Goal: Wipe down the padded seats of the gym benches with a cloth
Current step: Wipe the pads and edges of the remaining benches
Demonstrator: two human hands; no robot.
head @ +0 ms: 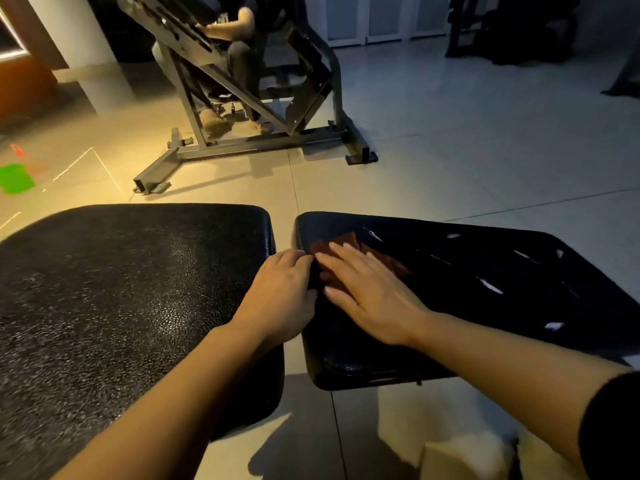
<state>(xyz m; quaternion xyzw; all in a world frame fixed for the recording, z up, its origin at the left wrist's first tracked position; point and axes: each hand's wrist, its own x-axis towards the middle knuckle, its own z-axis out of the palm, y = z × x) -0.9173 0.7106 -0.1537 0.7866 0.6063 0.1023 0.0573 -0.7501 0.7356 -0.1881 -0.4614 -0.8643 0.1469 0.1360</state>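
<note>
Two black padded bench pads lie side by side with a narrow gap between them. The left pad [121,289] has a pebbled surface. The right pad [485,289] is torn in several spots, with white showing through. A dark reddish-brown cloth [349,242] lies near the right pad's left edge. My right hand [370,289] presses flat on the cloth with straight fingers. My left hand [280,296] curls its fingers over the left edge of the right pad, beside the cloth.
A grey steel gym machine [263,140] stands on the tiled floor beyond the pads, and a person [235,46] sits in it. A green object [15,178] lies on the floor at far left. Dark equipment stands at the back right.
</note>
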